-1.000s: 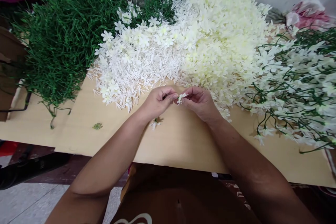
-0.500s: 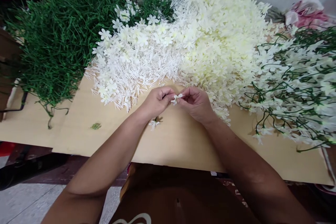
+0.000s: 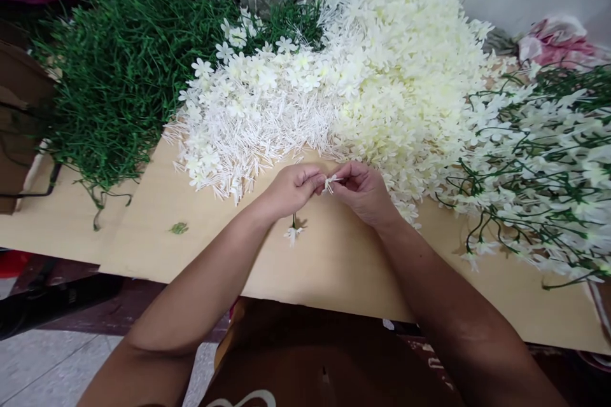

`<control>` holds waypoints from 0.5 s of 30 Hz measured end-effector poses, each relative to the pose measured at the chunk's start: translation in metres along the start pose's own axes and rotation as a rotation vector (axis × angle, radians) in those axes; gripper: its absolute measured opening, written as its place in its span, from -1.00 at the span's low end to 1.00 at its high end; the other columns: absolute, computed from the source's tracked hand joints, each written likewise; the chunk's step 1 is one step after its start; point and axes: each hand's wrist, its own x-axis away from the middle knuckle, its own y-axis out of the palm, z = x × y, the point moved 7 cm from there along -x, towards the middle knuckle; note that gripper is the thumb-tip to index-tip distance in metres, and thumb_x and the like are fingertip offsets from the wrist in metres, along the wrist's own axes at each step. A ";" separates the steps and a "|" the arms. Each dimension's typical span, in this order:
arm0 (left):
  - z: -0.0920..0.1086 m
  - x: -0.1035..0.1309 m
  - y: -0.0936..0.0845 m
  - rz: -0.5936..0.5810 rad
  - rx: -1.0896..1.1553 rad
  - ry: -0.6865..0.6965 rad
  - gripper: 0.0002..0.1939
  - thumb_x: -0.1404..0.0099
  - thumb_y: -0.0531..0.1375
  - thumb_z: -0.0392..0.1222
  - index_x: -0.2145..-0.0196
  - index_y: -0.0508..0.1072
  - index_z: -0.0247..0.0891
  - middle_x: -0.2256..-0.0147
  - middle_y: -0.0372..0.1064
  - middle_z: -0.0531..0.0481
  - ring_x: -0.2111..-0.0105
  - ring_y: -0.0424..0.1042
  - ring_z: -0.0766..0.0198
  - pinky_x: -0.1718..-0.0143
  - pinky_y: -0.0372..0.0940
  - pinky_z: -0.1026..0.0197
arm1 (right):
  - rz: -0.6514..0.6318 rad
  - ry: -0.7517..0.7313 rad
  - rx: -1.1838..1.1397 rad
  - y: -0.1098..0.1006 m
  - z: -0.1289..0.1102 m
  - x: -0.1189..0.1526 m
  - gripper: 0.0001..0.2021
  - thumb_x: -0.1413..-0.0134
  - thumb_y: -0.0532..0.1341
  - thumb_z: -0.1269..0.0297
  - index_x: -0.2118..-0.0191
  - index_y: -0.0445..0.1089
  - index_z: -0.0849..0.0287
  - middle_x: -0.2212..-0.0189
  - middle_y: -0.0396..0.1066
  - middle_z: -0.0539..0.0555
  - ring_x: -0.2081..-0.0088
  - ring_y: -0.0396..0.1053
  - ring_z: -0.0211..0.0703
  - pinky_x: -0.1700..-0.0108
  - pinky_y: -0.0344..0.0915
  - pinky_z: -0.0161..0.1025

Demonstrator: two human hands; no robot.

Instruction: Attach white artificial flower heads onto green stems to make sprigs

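Note:
My left hand point(image 3: 300, 189) is closed in a pinch on a green artificial flower stem. A white flower point(image 3: 293, 235) on that stem hangs out below the palm, close to the cardboard. At the fingertips between both hands is a small white artificial flower point(image 3: 329, 186). My right hand point(image 3: 363, 194) is closed, thumb and forefinger pinching a thin white stick at this flower. The fingers hide how the pieces join. Just beyond the hands lie a heap of thin white sticks point(image 3: 267, 124) with flower heads and a large pile of cream flower heads point(image 3: 405, 70).
A heap of green stems point(image 3: 128, 70) lies to the left, beside a brown carton point(image 3: 21, 114). Flowers on green stems point(image 3: 539, 172) are piled on the right. A small green scrap point(image 3: 179, 228) sits on the cardboard sheet point(image 3: 214, 254). A wall stands behind.
Both hands have shifted slightly right in view. The small flower between them has turned, and a thin white stick now shows at the right fingertips. More of the hanging flower's green stem is visible.

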 end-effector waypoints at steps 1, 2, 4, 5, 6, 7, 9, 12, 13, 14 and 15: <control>-0.001 0.000 0.000 0.015 -0.003 0.002 -0.67 -0.32 0.06 -0.14 0.59 0.23 -0.24 0.63 0.08 0.14 0.56 0.12 0.39 0.47 0.09 0.30 | -0.008 -0.004 0.018 0.001 -0.001 0.000 -0.76 0.22 0.43 0.26 0.52 0.34 0.16 0.54 0.35 -0.06 0.47 0.30 -0.32 0.37 0.29 -0.29; -0.002 -0.001 0.000 0.025 -0.008 0.005 -0.68 -0.31 0.06 -0.18 0.60 0.21 -0.24 0.63 0.07 0.14 0.56 0.11 0.39 0.47 0.08 0.30 | -0.014 -0.008 0.036 0.001 -0.002 0.001 -0.78 0.21 0.42 0.27 0.52 0.35 0.16 0.53 0.36 -0.05 0.46 0.31 -0.31 0.35 0.29 -0.28; -0.002 -0.001 0.001 0.033 -0.024 0.010 -0.69 -0.29 0.05 -0.22 0.61 0.19 -0.24 0.62 0.06 0.14 0.57 0.10 0.40 0.48 0.06 0.30 | -0.015 -0.019 0.069 0.001 -0.003 0.002 -0.79 0.20 0.41 0.27 0.52 0.36 0.16 0.52 0.39 -0.03 0.44 0.33 -0.29 0.34 0.31 -0.26; -0.003 -0.001 0.001 0.036 -0.032 0.010 -0.69 -0.29 0.05 -0.23 0.61 0.18 -0.24 0.63 0.06 0.14 0.57 0.09 0.40 0.49 0.05 0.30 | -0.008 -0.026 0.083 0.001 -0.003 0.002 -0.79 0.20 0.41 0.26 0.51 0.36 0.16 0.51 0.40 -0.02 0.43 0.34 -0.28 0.33 0.31 -0.26; -0.003 -0.001 0.002 0.037 -0.038 0.007 -0.68 -0.29 0.05 -0.22 0.62 0.17 -0.24 0.63 0.06 0.14 0.57 0.09 0.40 0.49 0.04 0.30 | 0.001 -0.033 0.095 0.001 -0.003 0.003 -0.79 0.20 0.41 0.25 0.51 0.36 0.16 0.51 0.40 -0.02 0.44 0.34 -0.27 0.34 0.31 -0.26; -0.004 -0.001 0.002 0.036 -0.041 0.002 -0.67 -0.29 0.05 -0.22 0.62 0.16 -0.24 0.63 0.05 0.14 0.57 0.09 0.39 0.50 0.04 0.30 | 0.012 -0.040 0.108 0.001 -0.002 0.003 -0.78 0.19 0.41 0.23 0.51 0.35 0.15 0.52 0.40 -0.02 0.45 0.33 -0.28 0.35 0.31 -0.27; -0.006 -0.002 0.003 0.046 -0.043 -0.005 -0.65 -0.31 0.05 -0.19 0.63 0.15 -0.24 0.63 0.06 0.13 0.57 0.11 0.39 0.52 0.03 0.30 | 0.030 -0.053 0.133 0.002 -0.001 0.003 -0.76 0.18 0.41 0.21 0.50 0.34 0.15 0.54 0.38 -0.04 0.47 0.32 -0.28 0.38 0.30 -0.28; -0.007 -0.003 0.004 0.057 -0.049 0.025 -0.62 -0.36 0.05 -0.11 0.60 0.21 -0.24 0.61 0.14 0.11 0.55 0.16 0.37 0.51 0.07 0.30 | 0.029 -0.070 0.183 0.005 -0.007 0.002 -0.76 0.13 0.38 0.17 0.47 0.33 0.14 0.56 0.36 -0.05 0.48 0.33 -0.28 0.35 0.34 -0.25; -0.007 -0.003 0.004 0.051 -0.055 0.049 -0.62 -0.37 0.04 -0.08 0.58 0.26 -0.25 0.59 0.19 0.10 0.54 0.20 0.36 0.48 0.11 0.29 | 0.026 -0.078 0.212 0.005 -0.013 0.003 -0.77 0.11 0.37 0.17 0.46 0.32 0.14 0.56 0.36 -0.05 0.49 0.34 -0.27 0.35 0.35 -0.24; -0.005 -0.003 0.004 0.049 -0.069 0.079 -0.61 -0.39 0.02 -0.05 0.55 0.31 -0.25 0.57 0.25 0.08 0.51 0.25 0.35 0.45 0.14 0.28 | 0.027 -0.089 0.250 0.002 -0.022 0.006 -0.78 0.09 0.36 0.18 0.46 0.32 0.14 0.56 0.36 -0.05 0.50 0.35 -0.27 0.36 0.36 -0.24; -0.003 -0.003 0.003 0.054 -0.091 0.111 -0.60 -0.40 0.01 -0.02 0.52 0.36 -0.25 0.54 0.31 0.06 0.48 0.29 0.34 0.40 0.18 0.27 | 0.032 -0.104 0.304 -0.003 -0.033 0.010 -0.79 0.08 0.35 0.19 0.46 0.32 0.14 0.55 0.36 -0.05 0.50 0.36 -0.27 0.37 0.36 -0.26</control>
